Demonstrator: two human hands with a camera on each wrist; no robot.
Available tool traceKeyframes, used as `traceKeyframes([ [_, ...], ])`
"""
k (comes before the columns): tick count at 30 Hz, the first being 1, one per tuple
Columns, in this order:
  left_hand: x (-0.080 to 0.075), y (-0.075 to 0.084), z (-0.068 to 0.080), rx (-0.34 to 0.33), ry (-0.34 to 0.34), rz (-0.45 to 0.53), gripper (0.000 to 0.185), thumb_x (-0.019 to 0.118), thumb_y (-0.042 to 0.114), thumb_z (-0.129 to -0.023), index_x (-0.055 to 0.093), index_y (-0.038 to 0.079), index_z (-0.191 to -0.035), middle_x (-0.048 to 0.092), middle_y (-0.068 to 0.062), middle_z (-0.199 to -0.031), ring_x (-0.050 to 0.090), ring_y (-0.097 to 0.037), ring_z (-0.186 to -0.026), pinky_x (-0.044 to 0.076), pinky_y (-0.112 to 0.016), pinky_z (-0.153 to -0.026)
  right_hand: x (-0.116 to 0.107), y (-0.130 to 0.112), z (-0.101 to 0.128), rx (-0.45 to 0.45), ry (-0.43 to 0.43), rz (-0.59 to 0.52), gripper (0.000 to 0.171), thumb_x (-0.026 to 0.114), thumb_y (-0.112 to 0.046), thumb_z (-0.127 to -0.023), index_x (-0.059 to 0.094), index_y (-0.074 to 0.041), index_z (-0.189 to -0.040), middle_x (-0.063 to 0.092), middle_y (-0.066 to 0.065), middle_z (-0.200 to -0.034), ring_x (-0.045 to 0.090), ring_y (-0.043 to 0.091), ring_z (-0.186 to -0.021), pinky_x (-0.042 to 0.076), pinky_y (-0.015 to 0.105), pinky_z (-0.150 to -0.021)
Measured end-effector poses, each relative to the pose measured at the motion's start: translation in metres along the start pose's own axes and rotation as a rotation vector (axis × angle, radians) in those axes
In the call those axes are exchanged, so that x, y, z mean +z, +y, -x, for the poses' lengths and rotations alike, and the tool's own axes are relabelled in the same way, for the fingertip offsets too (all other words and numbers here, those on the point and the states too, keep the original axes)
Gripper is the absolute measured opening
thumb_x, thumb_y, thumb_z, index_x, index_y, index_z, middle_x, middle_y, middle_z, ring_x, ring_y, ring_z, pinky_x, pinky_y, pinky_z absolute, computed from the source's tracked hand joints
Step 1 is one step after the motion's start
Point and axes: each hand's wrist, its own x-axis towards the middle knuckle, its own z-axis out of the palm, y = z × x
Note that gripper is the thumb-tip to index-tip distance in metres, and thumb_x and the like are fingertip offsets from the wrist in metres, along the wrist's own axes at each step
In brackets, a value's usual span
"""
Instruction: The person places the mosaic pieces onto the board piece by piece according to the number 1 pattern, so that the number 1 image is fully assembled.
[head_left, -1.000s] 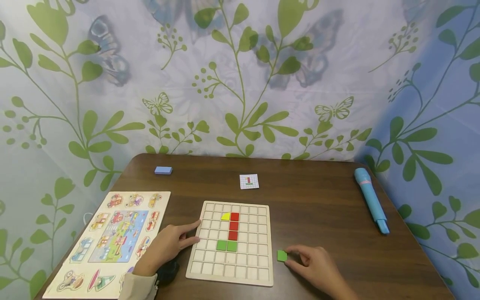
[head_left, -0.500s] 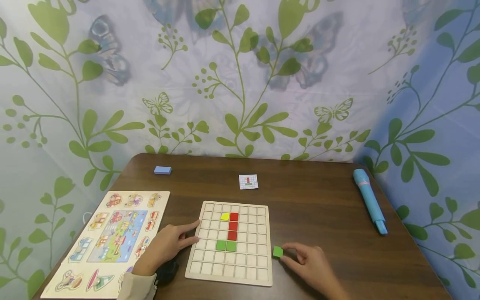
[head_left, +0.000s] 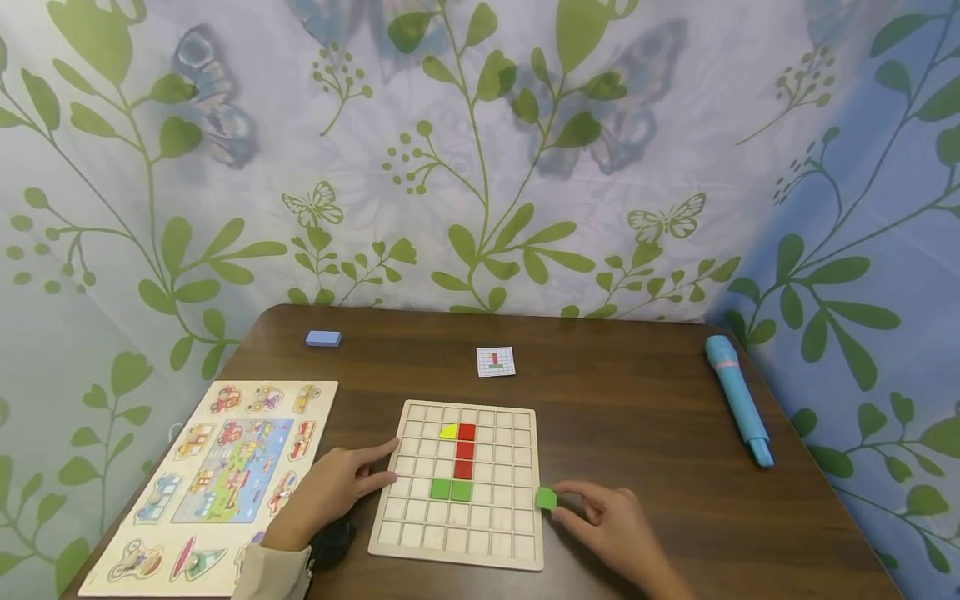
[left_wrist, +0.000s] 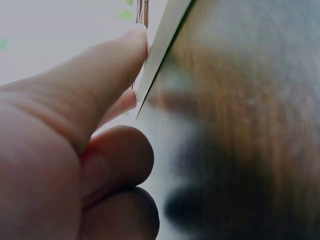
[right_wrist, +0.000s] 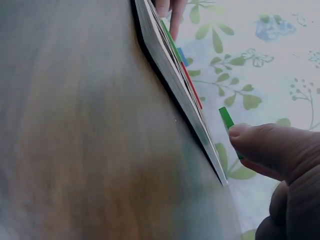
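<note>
A wooden grid board (head_left: 510, 525) lies on the table. In its cells sit a yellow piece with one rounded corner (head_left: 449, 432), red square tiles (head_left: 465, 451) in a column and two green tiles (head_left: 451, 489) side by side. My left hand (head_left: 333, 492) touches the board's left edge with thumb and index fingertips; its other fingers are curled in the left wrist view. Between thumb and index finger, my right hand (head_left: 618, 525) pinches a green square tile (head_left: 546, 498) by the board's right edge. In the right wrist view this tile (right_wrist: 226, 118) is held tilted, raised above the table.
A small card (head_left: 496, 362) printed with a coloured grid pattern lies behind the board. A picture puzzle board (head_left: 322, 396) is at left, a blue block (head_left: 323, 338) at back left. A light-blue microphone-like stick (head_left: 738, 400) lies at right on the table (head_left: 622, 383).
My right hand has carried the green tile left and slightly away from me, from the table to the board's right edge. The left hand has stayed at the board's left edge.
</note>
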Motion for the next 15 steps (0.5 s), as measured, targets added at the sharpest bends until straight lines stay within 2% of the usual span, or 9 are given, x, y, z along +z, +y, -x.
traceKeyframes([
  [8, -0.002, 0.001, 0.000, 0.008, 0.008, -0.006, 0.053, 0.072, 0.040, -0.095, 0.063, 0.020, -0.143, 0.045, 0.015, -0.058, 0.032, -0.001, -0.052, 0.037, -0.024, -0.055, 0.001, -0.011, -0.006, -0.036, -0.040, -0.015, 0.024, 0.089, -0.028, -0.082, 0.077, -0.032, -0.102, 0.025, -0.025, -0.057, 0.022, -0.007, -0.051, 0.027, 0.017, -0.048],
  [15, 0.000, 0.003, 0.001, -0.007, 0.003, -0.015, 0.053, 0.073, 0.040, -0.095, 0.064, 0.020, -0.142, 0.044, 0.014, -0.058, 0.033, -0.001, -0.052, 0.036, -0.024, -0.055, 0.008, -0.015, -0.010, -0.177, -0.044, -0.015, 0.023, 0.088, -0.022, -0.083, 0.078, -0.027, -0.103, 0.025, -0.026, -0.060, 0.021, -0.010, -0.053, 0.026, 0.010, -0.047],
])
